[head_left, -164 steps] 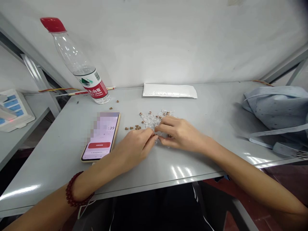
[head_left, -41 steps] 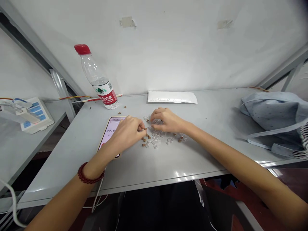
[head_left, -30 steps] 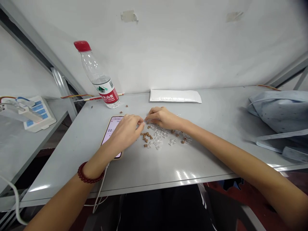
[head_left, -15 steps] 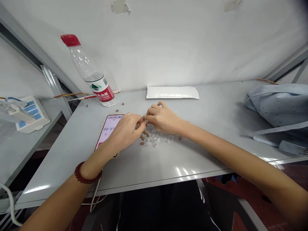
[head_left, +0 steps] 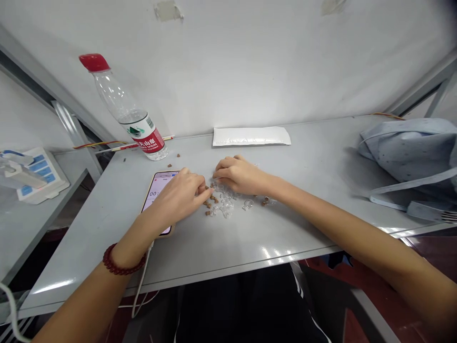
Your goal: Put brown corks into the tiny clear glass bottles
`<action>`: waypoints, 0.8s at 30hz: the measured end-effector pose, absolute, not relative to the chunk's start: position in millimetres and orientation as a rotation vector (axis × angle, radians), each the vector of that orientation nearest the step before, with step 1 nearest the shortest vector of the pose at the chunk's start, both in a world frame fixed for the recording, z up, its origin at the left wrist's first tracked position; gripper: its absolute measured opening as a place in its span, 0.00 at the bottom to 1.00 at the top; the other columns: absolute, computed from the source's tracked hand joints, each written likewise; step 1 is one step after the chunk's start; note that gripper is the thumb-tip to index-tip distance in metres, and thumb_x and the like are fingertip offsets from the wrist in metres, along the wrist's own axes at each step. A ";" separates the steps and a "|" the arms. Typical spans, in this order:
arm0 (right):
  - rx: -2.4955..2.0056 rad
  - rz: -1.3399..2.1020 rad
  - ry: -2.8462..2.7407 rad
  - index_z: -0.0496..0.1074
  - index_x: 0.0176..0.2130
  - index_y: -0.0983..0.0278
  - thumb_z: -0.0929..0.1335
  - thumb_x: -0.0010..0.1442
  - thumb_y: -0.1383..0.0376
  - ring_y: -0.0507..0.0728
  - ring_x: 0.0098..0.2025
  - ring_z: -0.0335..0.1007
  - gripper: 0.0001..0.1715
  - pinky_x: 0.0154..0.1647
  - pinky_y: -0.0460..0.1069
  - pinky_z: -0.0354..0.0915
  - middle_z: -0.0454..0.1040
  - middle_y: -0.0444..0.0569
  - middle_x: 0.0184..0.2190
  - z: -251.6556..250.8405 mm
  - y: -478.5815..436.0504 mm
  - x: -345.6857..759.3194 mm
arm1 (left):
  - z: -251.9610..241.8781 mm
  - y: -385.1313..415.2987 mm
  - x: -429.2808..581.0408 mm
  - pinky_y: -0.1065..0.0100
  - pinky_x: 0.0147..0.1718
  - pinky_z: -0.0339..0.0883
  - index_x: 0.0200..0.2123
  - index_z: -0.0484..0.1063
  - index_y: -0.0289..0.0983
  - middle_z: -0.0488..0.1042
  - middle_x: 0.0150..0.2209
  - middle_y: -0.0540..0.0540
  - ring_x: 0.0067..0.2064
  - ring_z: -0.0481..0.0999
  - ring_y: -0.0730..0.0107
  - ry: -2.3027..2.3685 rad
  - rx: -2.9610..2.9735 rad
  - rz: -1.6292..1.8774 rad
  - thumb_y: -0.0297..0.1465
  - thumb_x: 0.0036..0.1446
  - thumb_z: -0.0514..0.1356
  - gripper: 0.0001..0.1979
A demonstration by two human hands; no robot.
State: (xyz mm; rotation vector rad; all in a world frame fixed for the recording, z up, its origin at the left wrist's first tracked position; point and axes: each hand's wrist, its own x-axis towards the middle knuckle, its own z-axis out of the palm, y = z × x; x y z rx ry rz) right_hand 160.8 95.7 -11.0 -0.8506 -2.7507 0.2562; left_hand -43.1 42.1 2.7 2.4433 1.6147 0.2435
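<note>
My left hand [head_left: 187, 189] reaches over the right edge of a phone [head_left: 152, 202], its thumb stretched out and apart from the bent forefinger, beside small brown cork stoppers [head_left: 216, 200]. Nothing shows in it. To the right, my right hand [head_left: 241, 175] is bent with its fingertips drawn together and turned down above the back of the heap; what they hold, if anything, is hidden. Tiny clear bottles [head_left: 226, 206] lie in a loose heap between and below the hands. One clear bottle [head_left: 248, 204] lies apart, under the right wrist.
A water bottle [head_left: 144, 136] with a red cap stands at the back left. A white packet [head_left: 252, 136] lies by the wall. On the right is a light blue cloth bag [head_left: 410, 147]. Two brown bits [head_left: 170, 165] lie behind the phone; a white cable [head_left: 142, 281] hangs over the front edge.
My hands, which met at the fingertips, have come apart. The left has dropped slightly towards the cork stoppers, its thumb opening out. The whole view has shifted a little.
</note>
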 end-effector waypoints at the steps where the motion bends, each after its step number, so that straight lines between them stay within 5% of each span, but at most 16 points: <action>1: -0.853 0.330 -2.724 0.78 0.46 0.66 0.60 0.69 0.69 0.58 0.43 0.66 0.18 0.47 0.54 0.54 0.75 0.56 0.44 -9.9 96.2 162.7 | 1.3 42.5 -43.2 0.59 0.34 0.63 0.25 0.63 0.41 0.73 0.28 0.45 0.40 0.69 0.55 1.620 2.437 0.271 0.41 0.61 0.54 0.15; 7: -1.025 0.522 -2.611 0.77 0.48 0.68 0.66 0.65 0.66 0.56 0.39 0.66 0.14 0.42 0.51 0.60 0.72 0.55 0.41 4.4 99.5 176.0 | -7.5 41.7 -38.0 0.54 0.51 0.64 0.48 0.72 0.33 0.74 0.47 0.39 0.52 0.67 0.52 1.504 2.478 0.278 0.40 0.63 0.55 0.19; 14: -1.096 0.544 -2.717 0.77 0.46 0.67 0.67 0.65 0.63 0.56 0.37 0.65 0.14 0.39 0.51 0.59 0.71 0.55 0.40 4.6 93.1 172.3 | -6.8 40.1 -38.2 0.53 0.51 0.65 0.45 0.74 0.34 0.74 0.45 0.40 0.51 0.68 0.52 1.494 2.432 0.263 0.41 0.62 0.55 0.18; 19: -1.048 0.463 -2.734 0.74 0.54 0.68 0.65 0.63 0.71 0.59 0.41 0.66 0.20 0.43 0.52 0.59 0.74 0.57 0.42 -2.6 93.3 167.8 | -7.0 40.6 -41.2 0.55 0.48 0.66 0.39 0.74 0.38 0.75 0.40 0.42 0.48 0.69 0.54 1.472 2.421 0.285 0.38 0.61 0.55 0.12; 24: -0.920 0.406 -2.665 0.72 0.53 0.69 0.64 0.62 0.74 0.58 0.40 0.66 0.21 0.44 0.53 0.59 0.74 0.53 0.38 -2.8 93.3 166.8 | -6.8 41.5 -40.1 0.56 0.48 0.66 0.51 0.71 0.36 0.75 0.44 0.41 0.50 0.71 0.54 1.564 2.365 0.428 0.39 0.63 0.53 0.18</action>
